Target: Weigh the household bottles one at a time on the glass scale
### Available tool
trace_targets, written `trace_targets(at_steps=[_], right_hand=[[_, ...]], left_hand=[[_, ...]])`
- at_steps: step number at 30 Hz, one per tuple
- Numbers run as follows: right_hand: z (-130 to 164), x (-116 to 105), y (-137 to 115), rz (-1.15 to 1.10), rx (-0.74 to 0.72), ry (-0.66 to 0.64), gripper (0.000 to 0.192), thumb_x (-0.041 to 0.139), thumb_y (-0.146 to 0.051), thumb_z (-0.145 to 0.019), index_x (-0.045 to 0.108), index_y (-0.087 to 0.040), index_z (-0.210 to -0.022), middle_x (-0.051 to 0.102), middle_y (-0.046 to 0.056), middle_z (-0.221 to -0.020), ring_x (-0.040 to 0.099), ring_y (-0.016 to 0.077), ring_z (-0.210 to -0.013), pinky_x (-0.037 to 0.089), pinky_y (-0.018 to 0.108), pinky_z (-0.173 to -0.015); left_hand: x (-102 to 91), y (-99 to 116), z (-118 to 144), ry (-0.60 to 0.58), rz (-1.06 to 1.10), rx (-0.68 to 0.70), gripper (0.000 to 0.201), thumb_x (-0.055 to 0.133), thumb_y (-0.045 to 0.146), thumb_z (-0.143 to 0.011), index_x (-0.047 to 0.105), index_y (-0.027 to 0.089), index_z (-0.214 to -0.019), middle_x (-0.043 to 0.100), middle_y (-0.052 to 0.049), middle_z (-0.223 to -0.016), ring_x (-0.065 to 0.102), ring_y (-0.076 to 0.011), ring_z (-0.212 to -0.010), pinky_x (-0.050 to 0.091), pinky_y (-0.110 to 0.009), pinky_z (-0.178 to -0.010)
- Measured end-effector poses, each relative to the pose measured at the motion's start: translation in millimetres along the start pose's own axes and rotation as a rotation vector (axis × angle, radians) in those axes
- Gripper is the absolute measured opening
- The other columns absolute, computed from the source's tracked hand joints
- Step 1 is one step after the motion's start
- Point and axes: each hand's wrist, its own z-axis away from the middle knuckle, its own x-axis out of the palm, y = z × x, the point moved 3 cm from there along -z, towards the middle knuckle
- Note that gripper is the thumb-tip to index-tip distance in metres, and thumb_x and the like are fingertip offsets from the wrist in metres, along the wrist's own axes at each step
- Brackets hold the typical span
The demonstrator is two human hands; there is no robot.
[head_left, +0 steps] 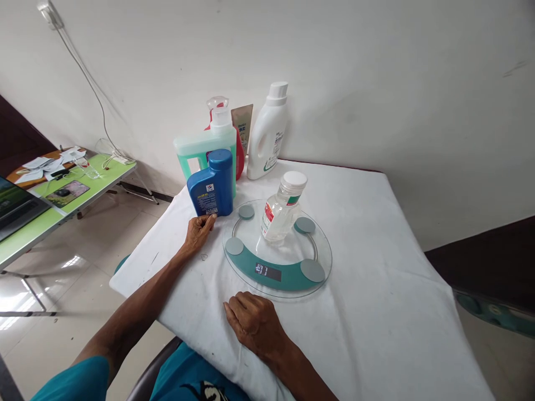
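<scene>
The left hand [199,231] reaches out over the white tablecloth [376,278] and touches the foot of a blue bottle [211,185], fingertips laid against its lower label edge, fingers only loosely curled. The pictures do not show a real grip; the thumb is hidden beneath the hand, so I cannot tell whether it closes on the bottle. The bottle stands upright, just left of the round glass scale [278,256] and apart from its rim.

The right hand [254,322] rests flat, knuckles up, on the cloth near the person, just short of the near rim of the scale, holding nothing; its fingertips are tucked under and out of sight.

On the scale stands 1 clear bottle [281,209] with a white cap, between the 2 far grey pads. The display [268,272] on the teal band shows digits too small to read.

Behind the blue bottle a green jug [199,148] is partly hidden, and behind that a red container [239,153] shows only as a sliver. A white detergent bottle [267,133] stands at the far edge by the wall, with a narrow tube [243,126] to its left; its print is unreadable.

At far left a green table [62,195] is cut off by the frame, with papers and a laptop partly in view.
</scene>
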Motion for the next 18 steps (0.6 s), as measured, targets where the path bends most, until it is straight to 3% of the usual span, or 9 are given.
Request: trace_targets(at_steps=[18], right_hand=[[-0.5, -0.5, 0.5, 0.008, -0.016, 0.002, 0.036, 0.051, -0.008, -0.099, 0.047, -0.021, -0.066, 0.045, -0.003, -0.061, 0.04, 0.0122, -0.055, 0.025, 0.03, -0.053]], left_hand=[[-0.2, -4.5, 0.2, 0.001, -0.01, -0.023, 0.057, 0.056, 0.061, -0.092, 0.043, 0.019, -0.056, 0.037, 0.003, -0.051, 0.032, -0.0092, -0.052, 0.024, -0.026, -0.051]])
